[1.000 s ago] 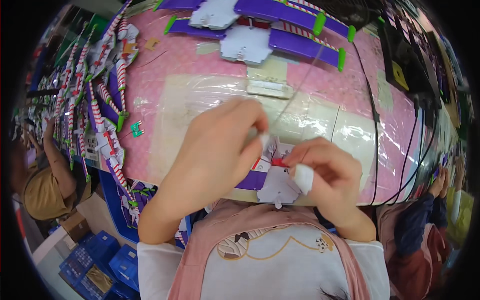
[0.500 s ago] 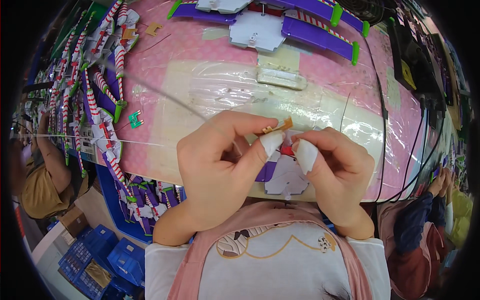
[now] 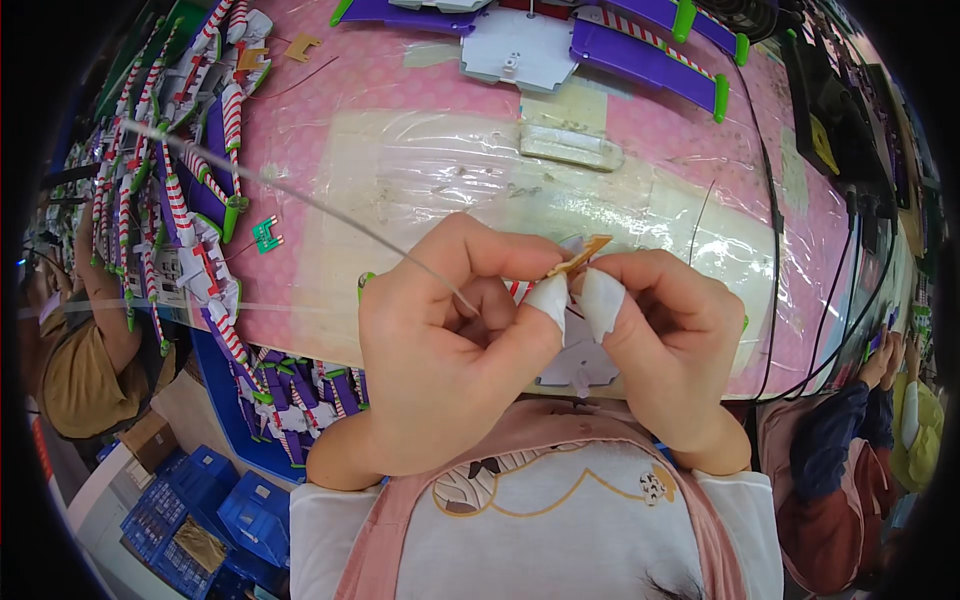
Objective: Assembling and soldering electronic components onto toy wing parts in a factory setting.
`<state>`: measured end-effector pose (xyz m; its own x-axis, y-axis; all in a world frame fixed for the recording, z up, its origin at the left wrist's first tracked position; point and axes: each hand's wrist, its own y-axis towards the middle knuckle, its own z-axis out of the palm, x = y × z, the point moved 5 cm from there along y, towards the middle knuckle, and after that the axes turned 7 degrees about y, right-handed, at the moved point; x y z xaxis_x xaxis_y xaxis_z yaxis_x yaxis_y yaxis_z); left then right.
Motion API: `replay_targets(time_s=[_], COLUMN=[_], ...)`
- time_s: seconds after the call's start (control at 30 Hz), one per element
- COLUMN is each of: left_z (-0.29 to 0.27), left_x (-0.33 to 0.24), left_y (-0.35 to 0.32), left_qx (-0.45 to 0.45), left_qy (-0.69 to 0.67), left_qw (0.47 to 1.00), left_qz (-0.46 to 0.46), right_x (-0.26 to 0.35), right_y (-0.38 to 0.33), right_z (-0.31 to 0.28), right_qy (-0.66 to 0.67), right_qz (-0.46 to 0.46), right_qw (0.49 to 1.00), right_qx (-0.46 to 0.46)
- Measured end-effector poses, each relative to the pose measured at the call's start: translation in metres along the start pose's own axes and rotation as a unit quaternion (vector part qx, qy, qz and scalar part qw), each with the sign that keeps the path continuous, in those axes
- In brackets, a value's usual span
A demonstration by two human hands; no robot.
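My left hand (image 3: 440, 340) is closed in a pinch on a small tan circuit board (image 3: 590, 250). A thin grey strand (image 3: 300, 196) runs from the upper left into its curled fingers. My right hand (image 3: 668, 335) is also pinched, its fingertips right beside the board; whatever lies between them is hidden. White covers wrap both thumbs. Below the hands, on the table, lies a white and purple toy wing part (image 3: 577, 367), mostly covered by them.
More purple and white wing assemblies (image 3: 515, 48) lie at the far side, near a pale block (image 3: 570, 147). Striped wing parts (image 3: 208, 262) pile up at left, beside a green circuit board (image 3: 267, 235). Black cables (image 3: 775, 220) cross the right. Co-workers sit at both sides.
My right hand has come closer to my left, and its fingertips now meet near the tan board. The board has tilted, and the grey strand has shifted left.
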<state>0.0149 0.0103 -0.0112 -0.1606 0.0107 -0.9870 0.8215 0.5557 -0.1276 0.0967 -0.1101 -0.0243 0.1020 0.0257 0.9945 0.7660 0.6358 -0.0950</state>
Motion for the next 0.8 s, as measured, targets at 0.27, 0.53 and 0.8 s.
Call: replay_targets(time_s=[0.27,0.53,0.8], left_z=[0.002,0.005,0.011], left_x=[0.000,-0.009,-0.015], left_y=[-0.001,-0.003,-0.007], left_qx=[-0.003,0.055,-0.011], left_qy=[-0.008,0.138,0.334], left_qw=[0.999,0.985,0.884], left_qz=[0.049,0.085,0.327], right_x=[0.001,0.002,0.002], right_y=[-0.001,0.002,0.002], right_z=[-0.002,-0.003,-0.006], right_qy=[0.023,0.021,0.047], right_qz=[0.061,0.022,0.083], right_qw=[0.998,1.000,0.995], right_qx=[-0.006,-0.005,0.026])
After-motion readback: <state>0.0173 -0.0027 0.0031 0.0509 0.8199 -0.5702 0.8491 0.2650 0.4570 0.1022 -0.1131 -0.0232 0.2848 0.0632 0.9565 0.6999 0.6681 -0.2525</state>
